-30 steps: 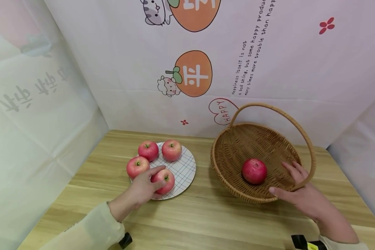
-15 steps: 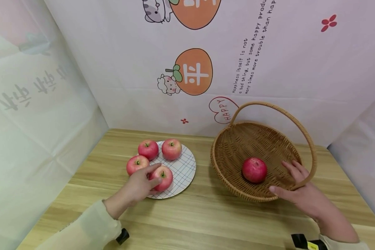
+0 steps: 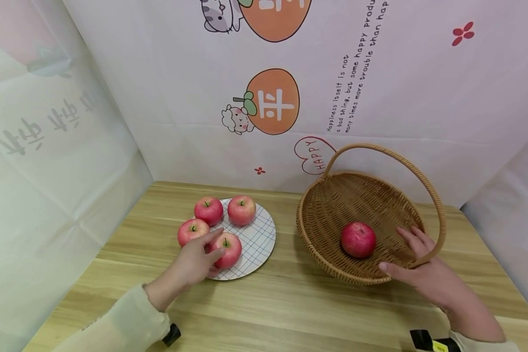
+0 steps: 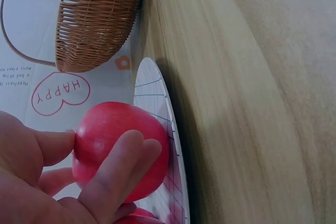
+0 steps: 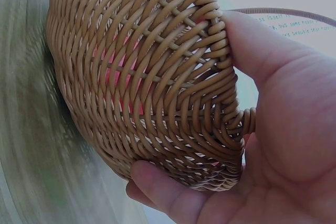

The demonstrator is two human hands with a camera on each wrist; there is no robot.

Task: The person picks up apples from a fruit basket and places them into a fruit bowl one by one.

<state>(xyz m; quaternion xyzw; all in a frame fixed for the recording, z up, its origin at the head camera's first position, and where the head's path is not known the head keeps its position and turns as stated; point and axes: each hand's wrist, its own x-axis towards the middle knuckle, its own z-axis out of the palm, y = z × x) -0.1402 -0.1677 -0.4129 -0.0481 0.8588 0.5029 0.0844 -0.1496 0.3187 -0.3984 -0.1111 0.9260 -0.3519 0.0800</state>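
My left hand has its thumb and fingers around a pink-red apple at the near side of a round white plate with a blue grid. In the left wrist view, the fingers touch the apple on two sides, close to the plate's surface. Three more apples sit at the plate's left and far side, one of them the near-left apple. My right hand grips the rim of a brown wicker basket by its handle's foot, thumb and fingers on opposite sides of the wall.
A darker red round fruit lies inside the basket. The basket's tall arched handle rises above it. Behind the wooden table hangs a printed white cloth, with the basket close to it.
My left hand and the apple have shifted slightly left on the plate, closer to the near-left apple. The right hand and the basket have stayed in place.
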